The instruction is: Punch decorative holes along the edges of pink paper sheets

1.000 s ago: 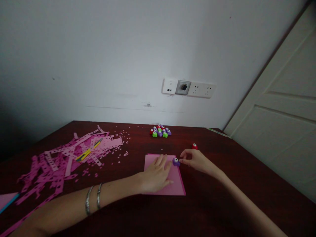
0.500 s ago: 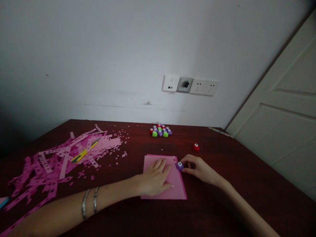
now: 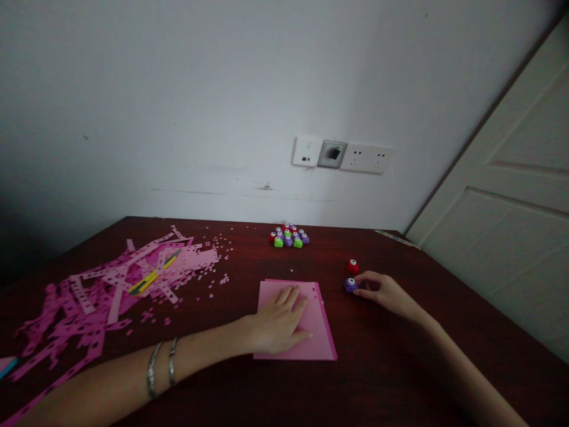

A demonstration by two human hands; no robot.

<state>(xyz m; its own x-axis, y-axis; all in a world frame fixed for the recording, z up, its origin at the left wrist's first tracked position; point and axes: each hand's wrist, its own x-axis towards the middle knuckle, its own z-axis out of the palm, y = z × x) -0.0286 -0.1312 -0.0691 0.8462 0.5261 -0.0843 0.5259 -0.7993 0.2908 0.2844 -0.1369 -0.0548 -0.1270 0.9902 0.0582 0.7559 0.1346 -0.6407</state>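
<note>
My left hand (image 3: 280, 320) lies flat with fingers spread on a stack of pink paper (image 3: 317, 338). A darker pink sheet shows along the top and right edges. A few small punched holes run near the upper right edge of the light sheet. Right of the paper, my right hand (image 3: 382, 290) pinches a small purple craft punch (image 3: 350, 286) with a white round top and dark centre. Just behind it stands a similar red craft punch (image 3: 352, 266).
Several red, green and purple craft punches (image 3: 288, 239) are clustered near the wall. Punched pink paper strips (image 3: 84, 320), tiny cut-outs (image 3: 211, 284) and a yellow cutter (image 3: 153, 276) cover the left side. A flat strip (image 3: 395, 238) lies at the back right edge.
My right hand has moved the purple craft punch right and away from the paper's edge, up beside the red one. More holes show in the paper. My left hand has stayed put.
</note>
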